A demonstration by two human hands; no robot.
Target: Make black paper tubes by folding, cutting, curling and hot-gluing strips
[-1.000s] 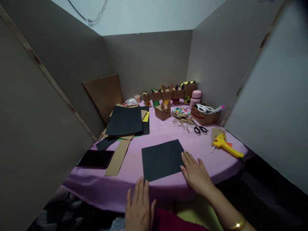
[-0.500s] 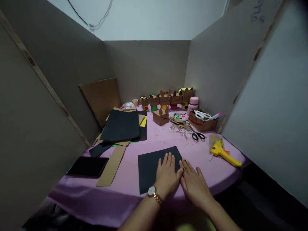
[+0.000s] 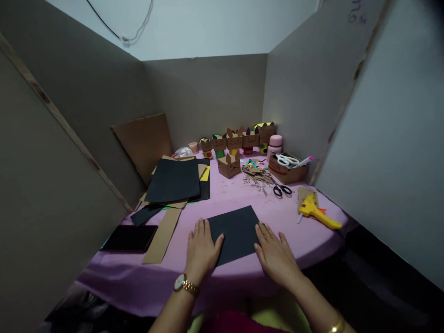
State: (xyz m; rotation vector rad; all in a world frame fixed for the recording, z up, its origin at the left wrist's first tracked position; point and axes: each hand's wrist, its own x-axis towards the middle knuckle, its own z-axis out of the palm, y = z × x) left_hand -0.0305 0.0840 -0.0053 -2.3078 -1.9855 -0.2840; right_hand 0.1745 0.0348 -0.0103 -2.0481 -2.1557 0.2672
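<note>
A sheet of black paper (image 3: 236, 233) lies flat on the pink tablecloth in front of me. My left hand (image 3: 203, 247) rests on its left edge, palm down, fingers stretched forward and thumb out over the sheet. Along the right edge lies my right hand (image 3: 275, 252), also flat, with its fingertips on or against the paper's border. Both hands are open, and neither grips anything. A gold watch (image 3: 186, 284) circles my left wrist.
To the left are stacked black sheets and cardboard (image 3: 175, 180), a cardboard strip (image 3: 163, 236) and a dark tablet (image 3: 130, 238). Rightward lie black-handled scissors (image 3: 281, 189) and a yellow glue gun (image 3: 319, 212). Cardboard animal boxes (image 3: 229, 166) stand behind, with grey partitions around.
My left hand has slid from the middle of the black paper to its left edge. My right hand stays at the right edge. The view has shifted slightly.
</note>
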